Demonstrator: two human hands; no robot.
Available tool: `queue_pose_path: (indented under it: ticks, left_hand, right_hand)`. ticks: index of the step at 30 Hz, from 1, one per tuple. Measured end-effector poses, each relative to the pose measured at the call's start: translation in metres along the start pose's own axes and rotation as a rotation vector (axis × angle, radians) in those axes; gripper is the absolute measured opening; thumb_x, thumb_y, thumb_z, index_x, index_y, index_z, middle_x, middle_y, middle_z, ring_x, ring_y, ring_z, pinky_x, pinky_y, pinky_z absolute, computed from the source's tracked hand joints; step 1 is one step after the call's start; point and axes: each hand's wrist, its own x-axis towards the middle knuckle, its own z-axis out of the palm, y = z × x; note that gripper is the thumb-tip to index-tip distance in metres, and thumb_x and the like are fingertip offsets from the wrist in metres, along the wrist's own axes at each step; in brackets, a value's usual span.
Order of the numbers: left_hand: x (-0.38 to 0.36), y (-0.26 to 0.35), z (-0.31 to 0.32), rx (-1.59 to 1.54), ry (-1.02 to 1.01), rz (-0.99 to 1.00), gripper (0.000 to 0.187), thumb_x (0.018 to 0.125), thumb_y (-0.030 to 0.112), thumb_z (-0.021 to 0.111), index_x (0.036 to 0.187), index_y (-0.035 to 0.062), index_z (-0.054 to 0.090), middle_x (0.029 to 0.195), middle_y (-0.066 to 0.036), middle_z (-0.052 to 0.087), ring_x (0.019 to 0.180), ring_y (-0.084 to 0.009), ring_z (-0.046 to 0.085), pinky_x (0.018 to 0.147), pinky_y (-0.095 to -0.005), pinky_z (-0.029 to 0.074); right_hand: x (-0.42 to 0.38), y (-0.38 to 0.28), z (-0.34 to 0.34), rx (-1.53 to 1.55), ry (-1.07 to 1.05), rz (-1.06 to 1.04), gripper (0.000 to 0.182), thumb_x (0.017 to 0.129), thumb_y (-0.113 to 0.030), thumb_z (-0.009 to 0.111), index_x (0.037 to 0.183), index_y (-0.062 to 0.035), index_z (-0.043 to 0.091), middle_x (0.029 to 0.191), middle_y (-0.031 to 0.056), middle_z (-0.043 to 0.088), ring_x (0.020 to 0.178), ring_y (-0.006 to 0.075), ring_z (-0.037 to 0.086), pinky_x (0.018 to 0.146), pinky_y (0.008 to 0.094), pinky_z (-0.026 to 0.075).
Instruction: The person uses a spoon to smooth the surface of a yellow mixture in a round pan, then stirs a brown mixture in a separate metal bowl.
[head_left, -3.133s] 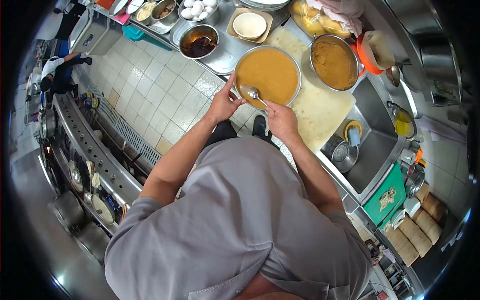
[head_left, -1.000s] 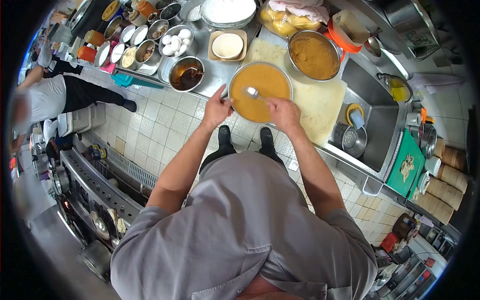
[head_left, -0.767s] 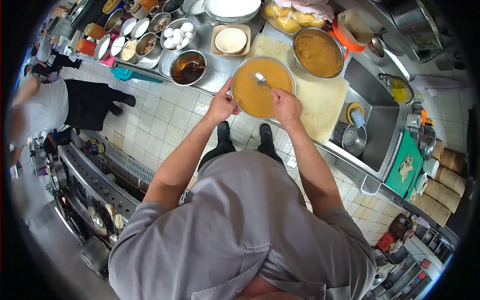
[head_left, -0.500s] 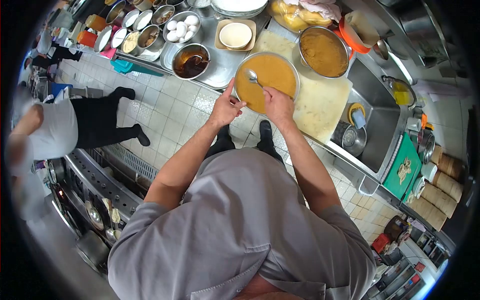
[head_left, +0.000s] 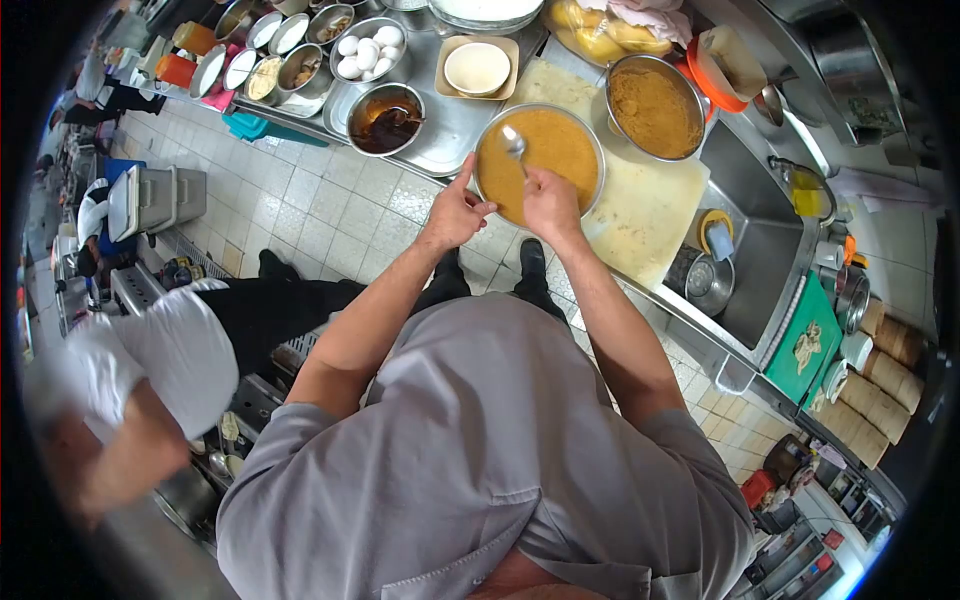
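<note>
My right hand grips a metal spoon, its bowl resting at the surface of an orange-brown mixture. That mixture spreads level across a shallow round metal pan at the counter's front edge. Against the pan's near-left rim is my left hand, index finger stretched along the side and thumb at the near edge. A deeper metal bowl of similar orange-brown mixture stands just right of the pan. To the left sits a bowl of dark sauce with a utensil in it.
A stained cutting board lies beside the pan, next to a sink. Behind are a bowl of eggs and a cream bowl in a square tray. Another person is close on my left, near the stove.
The spoon has shifted slightly up and right within the pan. My left hand stays at the rim. The person on my left has come nearer, bending lower in view.
</note>
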Motion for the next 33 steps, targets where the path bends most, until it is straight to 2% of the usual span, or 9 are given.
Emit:
queue_pose_path:
  ticks: [2, 4, 13, 19, 25, 29, 33]
  left_hand:
    - [0.003, -0.007, 0.001, -0.013, -0.008, 0.024, 0.108, 0.098, 0.004, 0.078, 0.178, 0.0184, 0.007, 0.087, -0.014, 0.075, 0.067, -0.0174, 0.075, 0.061, -0.0328, 0.061]
    - [0.002, -0.008, 0.002, -0.014, 0.005, 0.011, 0.107, 0.097, 0.008, 0.080, 0.177, 0.0176, 0.010, 0.089, -0.014, 0.077, 0.070, -0.0188, 0.076, 0.067, -0.0343, 0.062]
    - [0.002, 0.001, -0.001, 0.053, 0.019, 0.000, 0.107, 0.095, 0.011, 0.083, 0.177, 0.0166, 0.014, 0.089, -0.014, 0.080, 0.071, -0.0195, 0.077, 0.072, -0.0353, 0.062]
    - [0.000, -0.001, -0.002, 0.091, 0.016, 0.006, 0.107, 0.095, 0.012, 0.083, 0.177, 0.0169, 0.015, 0.089, -0.013, 0.079, 0.071, -0.0189, 0.076, 0.072, -0.0351, 0.061]
    - [0.003, -0.004, -0.001, 0.080, 0.015, 0.016, 0.107, 0.095, 0.015, 0.084, 0.177, 0.0175, 0.015, 0.086, -0.012, 0.079, 0.070, -0.0180, 0.074, 0.073, -0.0349, 0.061]
    - [0.004, -0.010, -0.001, 0.098, 0.021, 0.043, 0.105, 0.096, 0.017, 0.084, 0.177, 0.0171, 0.016, 0.088, -0.013, 0.079, 0.069, -0.0183, 0.073, 0.074, -0.0356, 0.060]
    - [0.000, -0.004, -0.002, 0.141, 0.016, 0.061, 0.105, 0.098, 0.013, 0.081, 0.177, 0.0145, 0.012, 0.089, -0.014, 0.079, 0.068, -0.0168, 0.075, 0.068, -0.0337, 0.060]
  right_hand:
    - [0.014, 0.000, 0.003, 0.010, 0.012, 0.026, 0.031, 0.102, -0.020, 0.060, 0.125, -0.0066, 0.076, 0.109, 0.0270, 0.076, 0.104, 0.0476, 0.073, 0.094, 0.0551, 0.057]
    - [0.025, 0.004, 0.009, -0.050, -0.059, -0.001, 0.034, 0.102, -0.021, 0.059, 0.130, -0.0076, 0.075, 0.110, 0.0271, 0.076, 0.105, 0.0468, 0.073, 0.094, 0.0545, 0.057]
    - [0.004, -0.002, 0.019, -0.012, -0.001, -0.115, 0.032, 0.099, -0.019, 0.063, 0.124, -0.0062, 0.077, 0.104, 0.0259, 0.077, 0.101, 0.0456, 0.074, 0.090, 0.0542, 0.057]
    - [-0.005, 0.000, 0.012, -0.088, -0.127, -0.103, 0.033, 0.100, -0.021, 0.062, 0.126, -0.0082, 0.077, 0.108, 0.0218, 0.078, 0.102, 0.0452, 0.074, 0.091, 0.0542, 0.057]
    - [-0.016, 0.020, 0.002, -0.140, -0.203, -0.140, 0.035, 0.100, -0.022, 0.064, 0.130, -0.0137, 0.078, 0.112, 0.0223, 0.077, 0.105, 0.0438, 0.073, 0.093, 0.0517, 0.058]
    - [-0.022, 0.028, -0.018, -0.154, -0.327, -0.161, 0.034, 0.099, -0.020, 0.065, 0.129, -0.0152, 0.079, 0.113, 0.0217, 0.077, 0.107, 0.0419, 0.073, 0.094, 0.0497, 0.059]
    - [-0.024, 0.042, -0.033, -0.145, -0.357, -0.179, 0.032, 0.099, -0.018, 0.064, 0.127, -0.0152, 0.080, 0.113, 0.0202, 0.078, 0.108, 0.0402, 0.074, 0.094, 0.0494, 0.059]
